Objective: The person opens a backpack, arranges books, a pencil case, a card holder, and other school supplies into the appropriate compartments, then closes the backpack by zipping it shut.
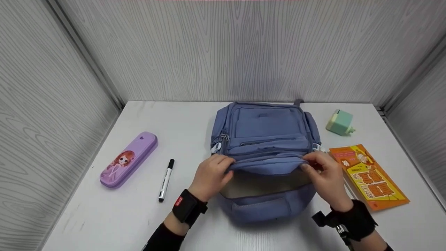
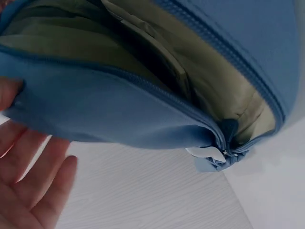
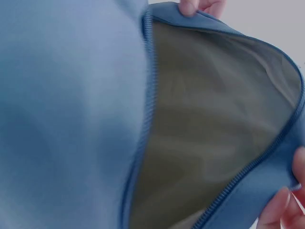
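Note:
A blue backpack (image 1: 266,123) lies on the table with its main compartment unzipped and gaping toward me. My left hand (image 1: 212,177) pinches the left side of the opening's upper edge. On the opposite side, my right hand (image 1: 327,179) pinches the same edge between thumb and fingers. The left wrist view shows the beige lining (image 2: 233,90), an inner pocket and the zipper teeth, with my left hand (image 2: 35,179) at the blue fabric. In the right wrist view the opening spreads wide, with my right hand (image 3: 286,205) gripping its rim. The bottom of the compartment is partly hidden.
Left of the backpack lie a purple pencil case (image 1: 141,148) with a cartoon girl and a black-capped white marker (image 1: 166,180). To the right are a green block-shaped object (image 1: 340,122) with a small knob and an orange-yellow booklet (image 1: 371,177). Grey panels (image 1: 223,52) enclose the white table (image 1: 115,216).

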The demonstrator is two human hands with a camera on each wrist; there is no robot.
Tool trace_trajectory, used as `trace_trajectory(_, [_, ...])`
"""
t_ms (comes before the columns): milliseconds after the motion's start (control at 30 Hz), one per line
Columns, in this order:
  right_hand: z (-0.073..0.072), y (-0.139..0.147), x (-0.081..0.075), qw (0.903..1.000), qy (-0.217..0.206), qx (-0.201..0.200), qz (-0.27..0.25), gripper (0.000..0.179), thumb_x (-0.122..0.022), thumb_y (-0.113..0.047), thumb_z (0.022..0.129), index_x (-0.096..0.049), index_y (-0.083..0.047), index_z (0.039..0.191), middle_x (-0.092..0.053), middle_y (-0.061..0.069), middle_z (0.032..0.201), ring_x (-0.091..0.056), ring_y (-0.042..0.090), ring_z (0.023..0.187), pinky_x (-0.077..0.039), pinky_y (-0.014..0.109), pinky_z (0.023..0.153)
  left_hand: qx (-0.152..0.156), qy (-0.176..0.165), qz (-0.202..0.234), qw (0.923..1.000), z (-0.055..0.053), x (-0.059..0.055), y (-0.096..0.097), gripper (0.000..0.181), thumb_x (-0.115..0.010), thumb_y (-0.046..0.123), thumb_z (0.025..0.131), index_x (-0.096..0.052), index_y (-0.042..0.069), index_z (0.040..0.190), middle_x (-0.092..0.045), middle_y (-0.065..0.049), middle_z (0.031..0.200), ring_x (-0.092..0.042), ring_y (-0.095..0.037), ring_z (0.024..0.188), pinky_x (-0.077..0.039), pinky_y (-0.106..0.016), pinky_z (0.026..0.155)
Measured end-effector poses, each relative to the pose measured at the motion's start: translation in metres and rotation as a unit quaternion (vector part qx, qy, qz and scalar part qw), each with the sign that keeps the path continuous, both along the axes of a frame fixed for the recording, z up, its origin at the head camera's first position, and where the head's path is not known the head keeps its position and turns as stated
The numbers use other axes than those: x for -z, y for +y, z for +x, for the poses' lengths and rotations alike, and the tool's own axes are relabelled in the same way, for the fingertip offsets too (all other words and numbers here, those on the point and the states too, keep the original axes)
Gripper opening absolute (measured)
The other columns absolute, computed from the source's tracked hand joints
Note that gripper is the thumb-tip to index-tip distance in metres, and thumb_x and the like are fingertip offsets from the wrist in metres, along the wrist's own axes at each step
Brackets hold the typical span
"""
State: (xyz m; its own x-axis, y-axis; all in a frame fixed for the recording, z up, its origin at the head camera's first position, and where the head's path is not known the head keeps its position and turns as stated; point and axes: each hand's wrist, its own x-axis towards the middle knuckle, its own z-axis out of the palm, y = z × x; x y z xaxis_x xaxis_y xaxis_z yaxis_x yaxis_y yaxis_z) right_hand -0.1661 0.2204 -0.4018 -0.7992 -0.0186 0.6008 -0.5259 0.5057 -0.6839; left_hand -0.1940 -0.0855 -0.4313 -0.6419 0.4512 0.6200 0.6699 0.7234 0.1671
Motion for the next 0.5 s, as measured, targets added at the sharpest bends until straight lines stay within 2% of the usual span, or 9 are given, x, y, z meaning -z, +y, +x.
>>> trace_trajectory(67, [0.001, 0.007, 0.006, 0.9998, -0.017, -0.003, 0.014, 0.017, -0.070, 0.014, 0.081, -0.070, 0.000, 0.091, -0.062, 0.000, 0.085, -0.051, -0.001, 0.074, -0.042, 0.010, 0.065, -0.002, 0.009, 0.008, 0.9999, -0.003, 0.002, 0.002, 0.021, -0.079, 0.010, 0.079, -0.072, 0.007, 0.099, -0.072, -0.003, 0.091, -0.067, -0.019, 0.086, -0.057, -0.030, 0.077])
trace_trajectory(167, [0.001, 0.024, 0.016, 0.9971, -0.071, 0.003, 0.027, 0.017, -0.070, 0.009, 0.084, -0.070, -0.001, 0.097, -0.064, 0.008, 0.091, -0.053, -0.005, 0.079, -0.043, 0.010, 0.069, -0.008, 0.013, 0.014, 0.9998, -0.004, 0.006, 0.004, 0.018, -0.078, 0.009, 0.080, -0.072, 0.006, 0.096, -0.072, -0.003, 0.087, -0.066, -0.019, 0.082, -0.056, -0.029, 0.073])
trace_trajectory(267, [-0.007, 0.055, 0.027, 0.9877, -0.142, 0.048, 0.046, 0.017, -0.065, -0.003, 0.092, -0.068, 0.003, 0.108, -0.066, 0.017, 0.104, -0.053, -0.009, 0.086, -0.043, 0.006, 0.074, -0.018, 0.011, 0.018, 0.9996, -0.005, 0.008, 0.006, 0.016, -0.077, 0.008, 0.081, -0.072, 0.006, 0.095, -0.071, -0.005, 0.086, -0.065, -0.019, 0.080, -0.056, -0.029, 0.072])
trace_trajectory(367, [-0.017, 0.100, 0.034, 0.9610, -0.231, 0.123, 0.089, 0.037, -0.058, -0.022, 0.100, -0.061, 0.008, 0.122, -0.061, 0.026, 0.118, -0.056, 0.006, 0.098, -0.041, 0.011, 0.078, -0.025, 0.007, 0.026, 0.9993, -0.005, 0.010, 0.009, 0.015, -0.076, 0.008, 0.081, -0.071, 0.006, 0.095, -0.070, -0.006, 0.086, -0.065, -0.019, 0.081, -0.056, -0.030, 0.072])
trace_trajectory(433, [-0.021, 0.133, 0.039, 0.9365, -0.283, 0.168, 0.121, 0.049, -0.053, -0.032, 0.102, -0.056, 0.011, 0.127, -0.057, 0.032, 0.124, -0.058, 0.024, 0.102, -0.043, 0.020, 0.079, -0.027, 0.005, 0.032, 0.9991, -0.004, 0.010, 0.011, 0.014, -0.076, 0.007, 0.081, -0.071, 0.006, 0.095, -0.070, -0.006, 0.086, -0.065, -0.020, 0.081, -0.056, -0.030, 0.072])
trace_trajectory(500, [-0.019, 0.165, 0.042, 0.9135, -0.325, 0.200, 0.143, 0.057, -0.049, -0.034, 0.102, -0.050, 0.015, 0.131, -0.051, 0.039, 0.127, -0.054, 0.044, 0.107, -0.047, 0.035, 0.081, -0.026, 0.004, 0.035, 0.9991, -0.004, 0.010, 0.012, 0.014, -0.076, 0.007, 0.081, -0.071, 0.006, 0.094, -0.069, -0.006, 0.085, -0.065, -0.020, 0.081, -0.056, -0.031, 0.072])
